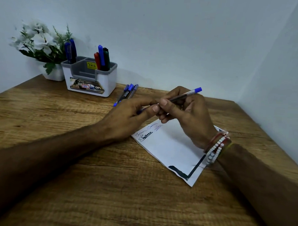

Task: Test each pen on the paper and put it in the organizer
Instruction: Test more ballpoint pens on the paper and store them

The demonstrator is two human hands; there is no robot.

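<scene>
Head view: right hand [185, 112] grips a blue pen [181, 97] above the paper [168, 149]. Left hand [126, 116] pinches the pen's lower end. Organizer [90, 81] stands at the rear of the table [104, 180], loose pens [126, 93] just beside it.

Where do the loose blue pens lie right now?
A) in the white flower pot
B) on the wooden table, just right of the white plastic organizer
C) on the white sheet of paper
B: the loose blue pens lie on the wooden table beside the right end of the white plastic organizer, apart from the white sheet of paper.
</scene>
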